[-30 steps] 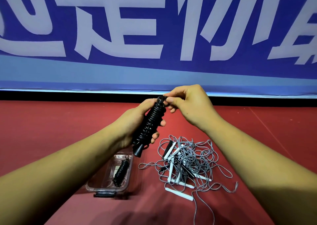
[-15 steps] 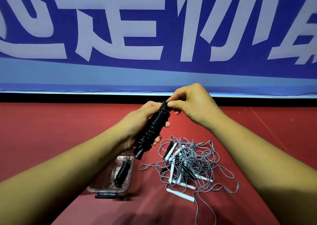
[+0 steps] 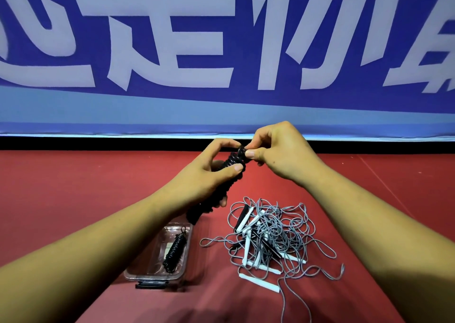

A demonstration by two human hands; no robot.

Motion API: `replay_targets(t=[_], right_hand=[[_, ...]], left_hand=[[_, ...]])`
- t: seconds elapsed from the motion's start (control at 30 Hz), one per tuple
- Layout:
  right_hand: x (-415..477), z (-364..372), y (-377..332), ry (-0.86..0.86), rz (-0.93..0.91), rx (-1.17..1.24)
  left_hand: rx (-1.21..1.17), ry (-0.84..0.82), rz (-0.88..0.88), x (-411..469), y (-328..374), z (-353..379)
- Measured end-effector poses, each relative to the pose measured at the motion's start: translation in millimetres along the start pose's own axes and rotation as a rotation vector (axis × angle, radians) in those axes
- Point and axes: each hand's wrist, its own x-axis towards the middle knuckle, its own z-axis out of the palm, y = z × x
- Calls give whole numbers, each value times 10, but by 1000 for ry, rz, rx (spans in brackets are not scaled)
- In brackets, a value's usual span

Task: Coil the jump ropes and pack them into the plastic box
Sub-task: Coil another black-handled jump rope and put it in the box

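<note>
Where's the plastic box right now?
Head view, lower centre-left: the plastic box sits on the red floor, left of the grey rope tangle, holding one coiled black rope.

Bg wall: wide blue fabric banner (image 3: 242, 52) across the whole top, w/ huge white block characters (image 3: 157, 78), cut off at top & sides. Below them a lighter blue band (image 3: 123, 111), then a thin pale hem (image 3: 73, 134). Under the hem, a black strip (image 3: 98, 143) runs along the wall base. Matte red sports-type floor (image 3: 73, 187) fills the rest; faint diagonal seam line (image 3: 389, 184) at right. Light even, soft; dim shadow patch (image 3: 209, 310) on the floor at btm centre.
</note>
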Motion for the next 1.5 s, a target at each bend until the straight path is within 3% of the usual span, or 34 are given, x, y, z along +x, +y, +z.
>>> replay_targets(t=[0.27,0.43,0.67,1.5], right_hand=[[43,18,18,-34,22,-85],[62,21,87,-69,61,-2],[62,53,139,-123,41,317],[41,64,-23,-94,33,315]], left_hand=[[-22,3,42,27,-71,32],[-25,-28,9,34,-60,9],[-81,-54,-16,26,44,-75],[-241,-192,-72,-1,95,-236]])
